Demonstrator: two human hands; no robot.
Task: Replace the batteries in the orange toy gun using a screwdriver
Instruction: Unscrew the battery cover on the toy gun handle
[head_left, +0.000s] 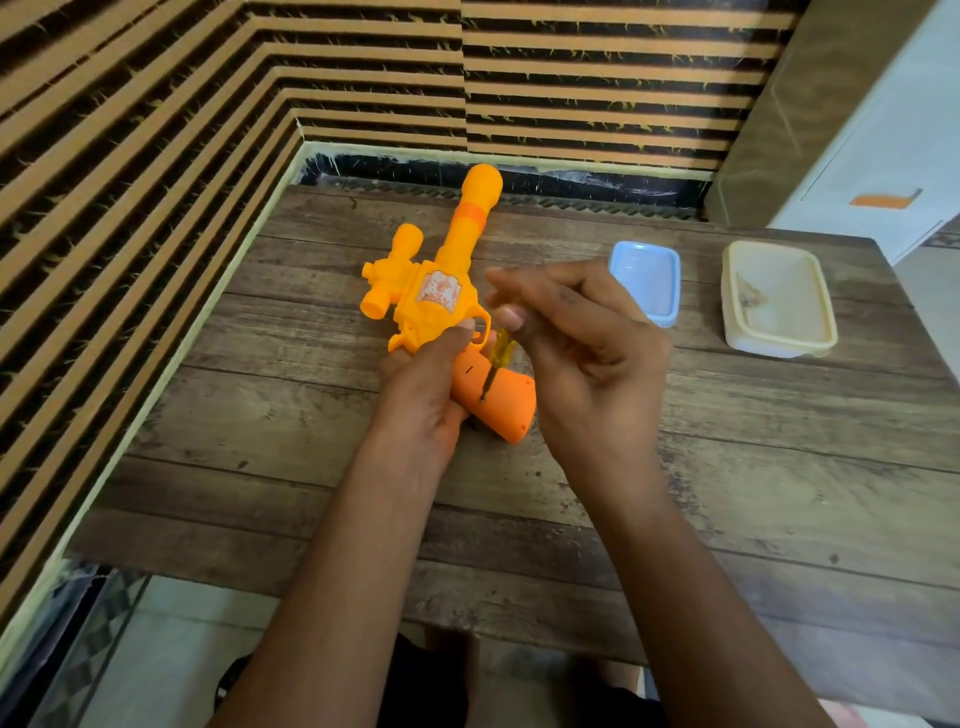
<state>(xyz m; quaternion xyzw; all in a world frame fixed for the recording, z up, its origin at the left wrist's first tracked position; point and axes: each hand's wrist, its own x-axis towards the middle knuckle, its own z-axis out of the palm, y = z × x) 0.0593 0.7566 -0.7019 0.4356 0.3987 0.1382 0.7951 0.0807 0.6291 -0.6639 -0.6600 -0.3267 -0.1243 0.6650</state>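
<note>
**Screwdriver tip seated on the handle screw**

The orange plastic toy gun (431, 291) lies on the wooden plank surface (727, 467), its long axis running from the barrel, which points away toward the striped wall, back to the handle nearest the person. The small yellow-handled screwdriver (496, 366) stands tilted on that handle, its tip down at what looks like a screw hole, its top leaning up and to the right. The right hand (587, 353) holds it from above, grip pinched together on the yellow handle. The left hand (426, 395) has its grip clamped on the gun at the trigger. To the right, well apart, sit a pale blue plastic lid (647, 280) and a cream rectangular plastic container (779, 301); nothing blocks the turning.
</note>
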